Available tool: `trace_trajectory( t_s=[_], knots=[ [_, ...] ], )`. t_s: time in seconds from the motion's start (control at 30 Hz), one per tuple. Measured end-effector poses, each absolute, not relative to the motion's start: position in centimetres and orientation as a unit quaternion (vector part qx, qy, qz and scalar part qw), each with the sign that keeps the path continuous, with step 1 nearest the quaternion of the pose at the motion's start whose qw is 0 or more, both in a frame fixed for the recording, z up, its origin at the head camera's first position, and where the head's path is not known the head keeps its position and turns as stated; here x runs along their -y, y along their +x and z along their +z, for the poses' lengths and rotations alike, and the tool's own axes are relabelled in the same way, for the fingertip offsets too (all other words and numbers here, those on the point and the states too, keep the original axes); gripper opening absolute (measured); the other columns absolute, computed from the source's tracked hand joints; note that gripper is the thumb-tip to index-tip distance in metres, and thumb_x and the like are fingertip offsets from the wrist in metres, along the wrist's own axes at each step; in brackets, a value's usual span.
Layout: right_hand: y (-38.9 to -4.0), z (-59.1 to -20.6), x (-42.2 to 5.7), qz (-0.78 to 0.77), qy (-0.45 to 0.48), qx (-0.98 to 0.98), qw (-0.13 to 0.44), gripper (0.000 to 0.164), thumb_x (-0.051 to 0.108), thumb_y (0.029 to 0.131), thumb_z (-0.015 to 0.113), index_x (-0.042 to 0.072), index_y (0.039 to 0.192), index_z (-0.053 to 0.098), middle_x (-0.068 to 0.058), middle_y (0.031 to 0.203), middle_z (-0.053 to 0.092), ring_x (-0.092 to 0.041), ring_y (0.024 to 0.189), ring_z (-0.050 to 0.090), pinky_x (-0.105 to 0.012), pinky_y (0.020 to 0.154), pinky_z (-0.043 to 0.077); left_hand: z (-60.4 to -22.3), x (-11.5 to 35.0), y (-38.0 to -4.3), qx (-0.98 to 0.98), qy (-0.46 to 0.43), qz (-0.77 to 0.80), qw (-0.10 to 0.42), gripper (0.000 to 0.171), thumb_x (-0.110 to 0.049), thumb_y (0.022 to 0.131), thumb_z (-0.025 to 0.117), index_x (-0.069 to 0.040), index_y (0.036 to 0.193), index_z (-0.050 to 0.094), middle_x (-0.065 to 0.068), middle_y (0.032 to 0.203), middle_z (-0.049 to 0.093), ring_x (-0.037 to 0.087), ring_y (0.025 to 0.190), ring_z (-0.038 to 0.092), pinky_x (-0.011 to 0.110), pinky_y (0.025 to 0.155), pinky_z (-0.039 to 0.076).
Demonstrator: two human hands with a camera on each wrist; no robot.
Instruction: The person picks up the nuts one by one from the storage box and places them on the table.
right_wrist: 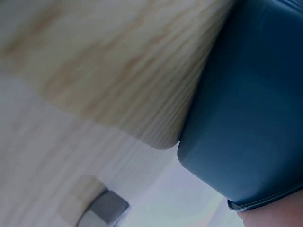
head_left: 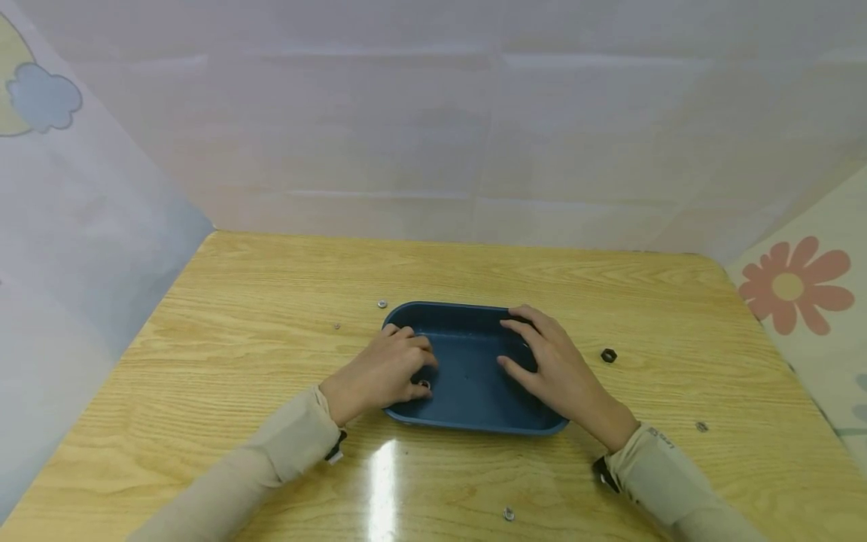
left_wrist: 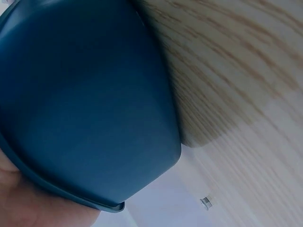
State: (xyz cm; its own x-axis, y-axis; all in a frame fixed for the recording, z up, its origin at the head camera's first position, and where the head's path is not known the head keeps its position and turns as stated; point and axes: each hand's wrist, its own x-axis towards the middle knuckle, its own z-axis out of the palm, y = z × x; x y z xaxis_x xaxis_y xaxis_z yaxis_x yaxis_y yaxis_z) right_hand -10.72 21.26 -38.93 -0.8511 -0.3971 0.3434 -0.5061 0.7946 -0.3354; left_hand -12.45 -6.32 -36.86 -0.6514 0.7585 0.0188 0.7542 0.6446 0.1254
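A dark blue tray [head_left: 474,399] sits on the wooden table. My left hand [head_left: 386,369] lies over its left end, fingers bent down inside, with a gap between thumb and forefinger. Close to that thumb is a small ring-like nut [head_left: 424,385]; no pinch on it shows. Over the right end reaches my right hand [head_left: 558,369], thumb and fingers spread above the inside. In the left wrist view, the hand [left_wrist: 33,203] rests at the tray's rim [left_wrist: 94,205]. The right wrist view has part of the hand [right_wrist: 274,213] touching the rim there.
Loose on the table [head_left: 237,339] lie a black hex nut [head_left: 609,355] right of the tray, a silver nut [head_left: 382,304] behind it, a tiny piece [head_left: 336,326] to the left, a metal nut [head_left: 509,514] in front and another [head_left: 701,427] far right. A pale cloth [head_left: 406,150] hangs behind.
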Motion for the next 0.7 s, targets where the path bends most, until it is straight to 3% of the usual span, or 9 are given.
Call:
trace_trajectory(
  t_s=[0.33,0.7],
  knots=[
    [-10.72,-38.88,-21.27,0.214,0.24,0.939,0.123,0.053,0.026,0.087,0.076,0.003,0.132,0.06,-0.019,0.144,0.048,-0.037,0.136,0.042,-0.057,0.111,0.036,-36.74,6.18,-12.32,-0.91,0.408,0.058,0.039,0.021,-0.037,0.081,0.081,-0.023,0.096,0.08,-0.005,0.108,0.07,0.019,0.097,0.057,0.032,0.081,0.039],
    [-10.66,-38.83,-21.27,0.215,0.236,0.94,0.119,0.052,0.026,0.087,0.076,0.003,0.131,0.06,-0.018,0.145,0.047,-0.036,0.136,0.042,-0.056,0.111,0.036,-36.98,6.05,-12.45,-0.913,0.399,0.071,0.052,0.015,-0.033,0.082,0.081,-0.026,0.095,0.08,-0.012,0.091,0.076,0.01,0.076,0.046,0.031,0.078,0.03]
  ],
)
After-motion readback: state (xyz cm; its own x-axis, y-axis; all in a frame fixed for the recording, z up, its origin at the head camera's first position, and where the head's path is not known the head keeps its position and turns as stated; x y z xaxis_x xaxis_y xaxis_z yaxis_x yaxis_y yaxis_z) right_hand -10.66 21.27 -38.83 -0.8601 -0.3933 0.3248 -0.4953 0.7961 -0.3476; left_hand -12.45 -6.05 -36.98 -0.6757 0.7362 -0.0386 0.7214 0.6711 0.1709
